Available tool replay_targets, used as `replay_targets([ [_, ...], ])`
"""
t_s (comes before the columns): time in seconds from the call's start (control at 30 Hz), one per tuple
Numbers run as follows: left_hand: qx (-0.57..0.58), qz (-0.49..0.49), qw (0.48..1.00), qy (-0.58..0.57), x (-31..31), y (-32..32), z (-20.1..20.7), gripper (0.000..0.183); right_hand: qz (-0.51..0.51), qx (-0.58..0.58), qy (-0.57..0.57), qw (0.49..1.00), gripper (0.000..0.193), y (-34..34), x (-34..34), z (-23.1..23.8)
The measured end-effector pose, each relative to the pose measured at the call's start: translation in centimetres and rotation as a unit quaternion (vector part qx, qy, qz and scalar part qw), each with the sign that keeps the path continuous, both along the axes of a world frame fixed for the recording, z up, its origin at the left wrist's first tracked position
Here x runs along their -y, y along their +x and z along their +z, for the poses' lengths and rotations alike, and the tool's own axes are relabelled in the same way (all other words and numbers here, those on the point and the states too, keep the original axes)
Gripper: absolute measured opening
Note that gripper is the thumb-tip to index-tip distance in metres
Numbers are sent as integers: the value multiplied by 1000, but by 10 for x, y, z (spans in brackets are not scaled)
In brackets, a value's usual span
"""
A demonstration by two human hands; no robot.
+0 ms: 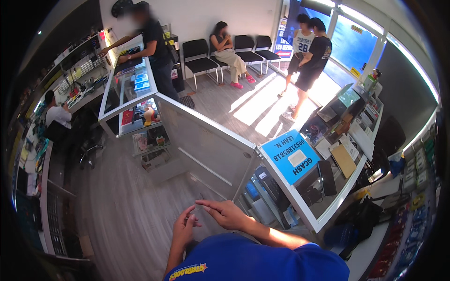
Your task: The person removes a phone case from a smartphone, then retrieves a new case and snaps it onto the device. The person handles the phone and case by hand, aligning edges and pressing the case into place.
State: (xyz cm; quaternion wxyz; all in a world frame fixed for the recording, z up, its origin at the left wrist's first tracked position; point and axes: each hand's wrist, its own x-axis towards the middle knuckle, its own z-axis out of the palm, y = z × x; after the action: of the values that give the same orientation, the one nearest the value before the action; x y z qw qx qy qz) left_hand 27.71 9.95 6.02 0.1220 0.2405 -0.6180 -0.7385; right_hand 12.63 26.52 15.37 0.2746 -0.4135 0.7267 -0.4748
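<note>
Both my hands are raised in front of my blue shirt (253, 257), close together over the grey floor. My left hand (184, 226) has its fingers bent toward the thumb. Whether something small is in them, I cannot make out. My right hand (228, 215) comes in from the right with its fingers stretched out, their tips meeting the left fingertips. A pale sliver shows between the two hands, too small to name. The metal-framed swing gate or panel (206, 143) stands just beyond them.
To the right is a glass counter with a blue sign (290, 157), a dark phone (326, 178) and a tan envelope (344, 160). Another glass display case (129, 100) stands at the far left. Black chairs (200, 56), several people and an office chair (89, 150) are farther off.
</note>
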Motion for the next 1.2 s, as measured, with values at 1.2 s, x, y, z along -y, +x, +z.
replay_targets([
  [1.2, 37, 147, 981, -121, 488, 78, -2, 32, 182, 134, -20, 974, 39, 44, 560, -44],
])
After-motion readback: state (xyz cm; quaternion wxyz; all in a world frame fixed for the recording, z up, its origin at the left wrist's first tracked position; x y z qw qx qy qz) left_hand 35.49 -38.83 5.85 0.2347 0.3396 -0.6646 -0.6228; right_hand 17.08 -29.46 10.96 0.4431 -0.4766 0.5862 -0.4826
